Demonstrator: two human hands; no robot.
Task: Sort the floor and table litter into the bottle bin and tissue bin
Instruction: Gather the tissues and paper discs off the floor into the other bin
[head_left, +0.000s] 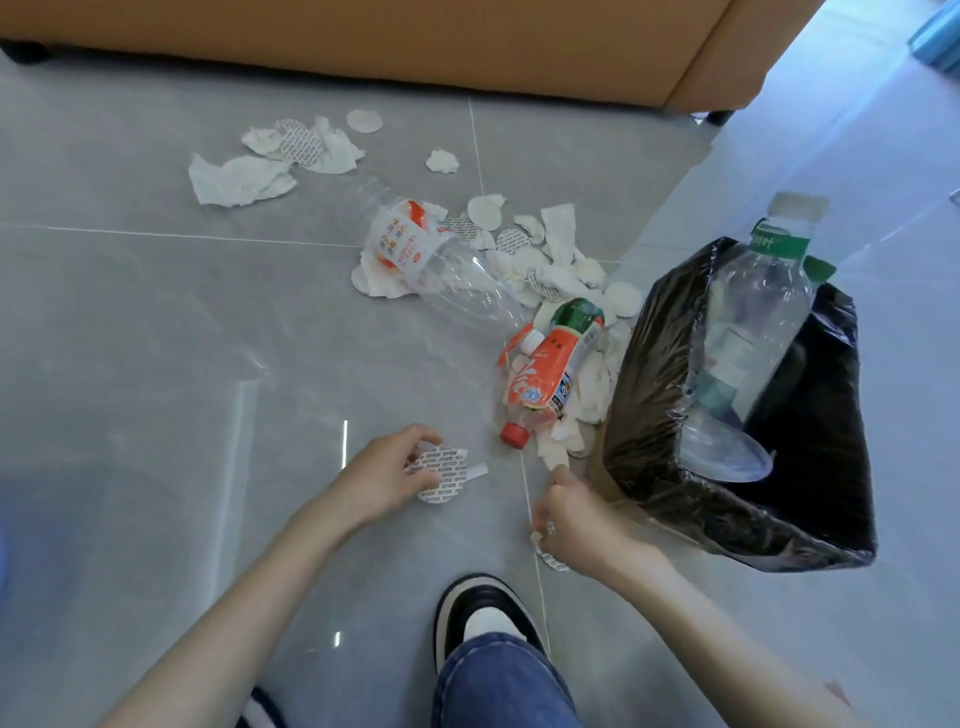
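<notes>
Right hand (569, 517), fingers curled round paper scraps (549, 557), pinches a tissue scrap (555, 456) at its twelve o'clock; left hand (387, 473) grips printed paper discs (441, 470). All looks feather-light and limp, so a loose pinch anywhere serves. At one o'clock the red-capped bottle (545, 384), light but slick, wants grasping mid-body; the black-lined bin (644, 405) stands beside it at three o'clock

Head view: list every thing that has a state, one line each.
left hand: grips printed discs.
right hand: pinches a tissue scrap at the pile's near edge.
bin: upright, black-lined, holding bottles.
green-labelled bottle: standing tilted in the bin.
red-capped bottle: capped, lying on the floor.
large clear bottle: lying on its side.
loose tissues: crumpled, scattered on the floor.
</notes>
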